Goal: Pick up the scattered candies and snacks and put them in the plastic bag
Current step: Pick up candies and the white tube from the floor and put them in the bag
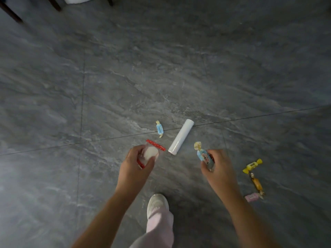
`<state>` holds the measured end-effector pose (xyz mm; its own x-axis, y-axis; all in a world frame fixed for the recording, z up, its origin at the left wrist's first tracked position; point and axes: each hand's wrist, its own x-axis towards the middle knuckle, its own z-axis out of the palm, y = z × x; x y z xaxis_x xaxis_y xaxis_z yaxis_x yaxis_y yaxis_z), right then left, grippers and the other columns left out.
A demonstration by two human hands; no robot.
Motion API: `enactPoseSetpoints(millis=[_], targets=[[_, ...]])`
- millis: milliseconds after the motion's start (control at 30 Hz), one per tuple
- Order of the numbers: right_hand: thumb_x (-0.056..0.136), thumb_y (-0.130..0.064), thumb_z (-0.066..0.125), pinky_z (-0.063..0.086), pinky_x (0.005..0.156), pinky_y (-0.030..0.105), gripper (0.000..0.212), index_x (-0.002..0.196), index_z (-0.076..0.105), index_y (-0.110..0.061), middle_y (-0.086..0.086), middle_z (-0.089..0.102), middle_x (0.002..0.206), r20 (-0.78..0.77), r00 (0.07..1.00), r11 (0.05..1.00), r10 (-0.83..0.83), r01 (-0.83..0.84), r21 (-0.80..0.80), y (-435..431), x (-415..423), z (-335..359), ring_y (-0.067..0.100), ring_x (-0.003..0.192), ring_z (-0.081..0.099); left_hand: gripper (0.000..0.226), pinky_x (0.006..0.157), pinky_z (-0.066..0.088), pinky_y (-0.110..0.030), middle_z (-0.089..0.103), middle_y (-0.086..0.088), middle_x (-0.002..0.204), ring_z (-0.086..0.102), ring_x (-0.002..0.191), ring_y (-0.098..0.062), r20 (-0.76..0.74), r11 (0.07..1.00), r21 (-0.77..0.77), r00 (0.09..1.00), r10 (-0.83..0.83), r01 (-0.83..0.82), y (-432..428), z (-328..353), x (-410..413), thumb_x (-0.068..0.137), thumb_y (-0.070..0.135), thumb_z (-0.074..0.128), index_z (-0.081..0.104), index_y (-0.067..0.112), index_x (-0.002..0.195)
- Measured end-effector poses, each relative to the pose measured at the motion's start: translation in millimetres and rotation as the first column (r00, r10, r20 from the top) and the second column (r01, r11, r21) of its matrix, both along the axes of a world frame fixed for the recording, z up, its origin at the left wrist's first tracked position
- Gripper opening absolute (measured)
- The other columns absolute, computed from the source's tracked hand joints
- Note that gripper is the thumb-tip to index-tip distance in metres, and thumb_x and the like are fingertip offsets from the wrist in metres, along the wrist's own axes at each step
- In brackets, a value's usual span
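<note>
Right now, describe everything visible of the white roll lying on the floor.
The white cylindrical roll of plastic film lies flat on the grey marbled tile floor, angled from lower left to upper right across a grout line. It looks smooth and glossy, tightly wound, with a pinkish near end. Nothing touches it but the floor; neither hand reaches it.

left hand w/ round snack, right hand w/ blue candy.

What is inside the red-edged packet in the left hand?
A round white snack shows through the clear packet. The left hand covers its lower part, so more cannot be seen.
</note>
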<state>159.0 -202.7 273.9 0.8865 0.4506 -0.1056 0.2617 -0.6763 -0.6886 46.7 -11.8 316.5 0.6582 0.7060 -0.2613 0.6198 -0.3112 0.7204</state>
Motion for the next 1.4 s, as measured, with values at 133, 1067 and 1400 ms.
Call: enactPoseSetpoints(millis=[133, 1067, 1400], targets=[[0.073, -0.002, 0.068, 0.04, 0.063, 0.026, 0.029, 0.099, 0.057, -0.007, 0.009, 0.055, 0.09, -0.028, 0.997, 0.997, -0.077, 0.077, 0.01, -38, 3, 112, 0.021, 0.077, 0.052, 0.031, 0.064, 0.045, -0.02, 0.062, 0.001, 0.088, 0.057, 0.074, -0.015, 0.044, 0.998, -0.013, 0.997, -0.063, 0.064, -30, 104, 3, 0.075, 0.015, 0.071, 0.057, 0.017, 0.103], [0.074, -0.007, 0.066, 0.033, 0.061, 0.011, 0.024, 0.096, 0.061, -0.016, -0.004, 0.051, 0.086, 0.201, 0.881, 0.898, -0.429, 0.44, -0.01, -208, -65, 538, 0.015, 0.078, 0.05, 0.027, 0.06, 0.034, 0.0, 0.056, 0.009, 0.086, 0.051, 0.072, -0.009, 0.22, 0.791, 0.102, 0.762, -0.609, 0.603, -153, 506, 56, 0.076, 0.011, 0.067, 0.057, 0.019, 0.1], [0.07, -0.004, 0.069, 0.045, 0.061, 0.025, 0.028, 0.095, 0.062, -0.015, -0.001, 0.055, 0.088, 0.251, 0.68, 0.707, -0.689, 0.706, 0.026, -261, -40, 555, 0.018, 0.075, 0.055, 0.032, 0.06, 0.035, 0.0, 0.051, 0.022, 0.082, 0.05, 0.073, 0.003, 0.269, 0.547, 0.072, 0.512, -0.816, 0.834, -230, 526, 152, 0.077, 0.011, 0.068, 0.049, 0.032, 0.093]])
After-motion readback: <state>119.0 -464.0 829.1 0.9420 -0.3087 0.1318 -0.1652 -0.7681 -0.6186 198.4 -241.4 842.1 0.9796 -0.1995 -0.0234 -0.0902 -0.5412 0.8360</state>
